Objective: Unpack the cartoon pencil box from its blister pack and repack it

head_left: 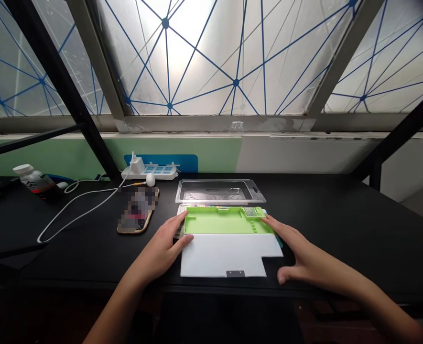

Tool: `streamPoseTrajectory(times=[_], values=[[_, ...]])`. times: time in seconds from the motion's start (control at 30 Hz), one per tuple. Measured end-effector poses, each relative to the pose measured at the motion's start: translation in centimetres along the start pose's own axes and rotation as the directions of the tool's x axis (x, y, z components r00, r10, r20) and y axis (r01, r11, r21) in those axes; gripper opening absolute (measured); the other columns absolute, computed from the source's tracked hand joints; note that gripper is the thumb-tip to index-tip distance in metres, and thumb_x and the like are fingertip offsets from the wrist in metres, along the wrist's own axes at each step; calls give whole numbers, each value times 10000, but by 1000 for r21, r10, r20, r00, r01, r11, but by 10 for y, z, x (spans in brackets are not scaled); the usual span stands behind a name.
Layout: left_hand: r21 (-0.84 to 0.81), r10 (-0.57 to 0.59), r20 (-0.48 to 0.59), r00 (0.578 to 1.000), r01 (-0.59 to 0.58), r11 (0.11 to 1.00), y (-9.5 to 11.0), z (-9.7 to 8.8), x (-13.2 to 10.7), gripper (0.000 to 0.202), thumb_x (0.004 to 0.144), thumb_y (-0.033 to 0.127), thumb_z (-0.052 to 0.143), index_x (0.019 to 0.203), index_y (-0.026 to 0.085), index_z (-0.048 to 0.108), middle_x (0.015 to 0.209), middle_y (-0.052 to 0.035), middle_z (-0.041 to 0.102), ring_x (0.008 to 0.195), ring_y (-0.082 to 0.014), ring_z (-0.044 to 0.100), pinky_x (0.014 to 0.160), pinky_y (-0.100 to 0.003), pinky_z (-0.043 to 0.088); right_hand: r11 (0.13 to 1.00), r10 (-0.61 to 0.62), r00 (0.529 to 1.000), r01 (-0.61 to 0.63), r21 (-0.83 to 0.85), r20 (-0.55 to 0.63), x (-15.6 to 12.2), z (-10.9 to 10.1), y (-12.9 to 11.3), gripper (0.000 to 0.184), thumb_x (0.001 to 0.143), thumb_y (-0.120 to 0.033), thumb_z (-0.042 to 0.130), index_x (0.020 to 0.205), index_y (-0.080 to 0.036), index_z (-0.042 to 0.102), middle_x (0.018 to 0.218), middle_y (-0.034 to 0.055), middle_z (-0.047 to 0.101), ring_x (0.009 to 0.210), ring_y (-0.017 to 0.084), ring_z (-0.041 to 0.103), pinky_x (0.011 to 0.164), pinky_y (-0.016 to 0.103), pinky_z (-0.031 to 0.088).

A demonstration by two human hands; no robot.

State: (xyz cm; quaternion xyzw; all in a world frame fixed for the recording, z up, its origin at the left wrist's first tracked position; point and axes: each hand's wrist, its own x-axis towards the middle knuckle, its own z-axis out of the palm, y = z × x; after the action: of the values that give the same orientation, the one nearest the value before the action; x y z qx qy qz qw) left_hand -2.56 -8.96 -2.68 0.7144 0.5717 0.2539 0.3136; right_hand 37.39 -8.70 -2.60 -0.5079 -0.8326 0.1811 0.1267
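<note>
Lying on the black desk (340, 215) before a clear plastic tray (257, 193), the lime-green pencil box (218, 222) has its white flap (222, 253) folded out; the left hand (170, 239) touches one side, grip unclear, the right hand (297, 251), loose, thumb spread, the other.

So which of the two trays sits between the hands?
The green tray, with the white panel in front of it; the clear plastic tray lies beyond, farther back.

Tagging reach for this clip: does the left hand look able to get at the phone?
Probably yes: the phone lies flat just left of the left hand, with nothing standing between them. The cable runs left of it and past its far end.
</note>
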Motion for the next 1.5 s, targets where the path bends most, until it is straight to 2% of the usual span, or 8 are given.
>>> streamPoseTrajectory(times=[0.33, 0.5, 0.73, 0.9, 1.0, 1.13, 1.3, 1.5], values=[[-161, 35, -67, 997, -45, 986, 0, 0, -3, 640, 1048, 618, 267, 1588, 280, 322, 1642, -43, 376, 1518, -274, 332, 1248, -448, 241, 974, 138, 963, -89, 207, -233, 10, 11, 2, 526, 981, -588, 451, 1386, -283, 592, 1402, 81, 656, 1261, 326, 631, 1054, 485, 522], [-176, 63, -64, 996, -73, 982, -2, 1, -1, 659, 1053, 604, 257, 1613, 259, 239, 1576, -102, 475, 1453, -293, 446, 1202, -467, 322, 978, 151, 947, -101, 185, -283, 13, 15, 1, 548, 969, -581, 502, 1416, -264, 514, 1378, 104, 669, 1254, 322, 635, 1040, 483, 534], [-77, 22, -101, 995, -30, 997, 1, 4, -2, 703, 992, 588, 505, 1595, 326, 254, 1510, -92, 557, 1374, -327, 535, 1102, -490, 435, 997, 54, 946, -66, -28, -321, 19, 25, 1, 694, 930, -620, 534, 1490, -214, 472, 1439, 168, 609, 1298, 379, 584, 1043, 575, 514], [-219, 66, -364, 929, -154, 964, 2, 5, -2, 532, 987, 518, 553, 1445, 256, 490, 1357, -122, 676, 1183, -309, 675, 928, -422, 566, 998, -38, 918, 16, -58, -394, 21, 24, -6, 499, 971, -500, 521, 1406, -265, 585, 1327, 111, 701, 1300, 367, 592, 1008, 563, 547], [-203, 165, -501, 850, -301, 932, 12, -5, 12, 444, 1012, 468, 521, 1394, 241, 524, 1366, -118, 659, 1231, -289, 645, 1035, -453, 509, 996, -83, 872, 63, -57, -482, 32, 9, -13, 465, 965, -465, 553, 1379, -265, 616, 1312, 104, 709, 1274, 356, 613, 930, 502, 599], [19, 300, -535, 790, -344, 939, 29, -24, 54, 525, 942, 481, 629, 1401, 257, 506, 1377, -117, 629, 1279, -312, 593, 1075, -509, 458, 997, -79, 827, 79, -25, -557, 69, -24, -18, 516, 936, -462, 607, 1389, -213, 612, 1331, 134, 692, 1111, 333, 698, 779, 434, 638], [175, 320, -489, 811, -268, 947, 28, -18, 104, 629, 897, 404, 700, 1447, 231, 447, 1398, -144, 562, 1345, -330, 498, 1120, -509, 401, 998, -63, 859, 66, -13, -507, 117, -35, -12, 500, 898, -449, 652, 1324, -186, 654, 1280, 146, 718, 1064, 332, 713, 869, 493, 607], [302, 288, -383, 878, -175, 937, 3, -3, 109, 563, 913, 471, 677, 1397, 239, 507, 1331, -131, 577, 1283, -335, 483, 1096, -503, 400, 994, -109, 911, 106, -28, -398, 123, -13, 6, 486, 916, -480, 619, 1302, -186, 654, 1295, 155, 704, 1195, 335, 661, 1021, 532, 534]])
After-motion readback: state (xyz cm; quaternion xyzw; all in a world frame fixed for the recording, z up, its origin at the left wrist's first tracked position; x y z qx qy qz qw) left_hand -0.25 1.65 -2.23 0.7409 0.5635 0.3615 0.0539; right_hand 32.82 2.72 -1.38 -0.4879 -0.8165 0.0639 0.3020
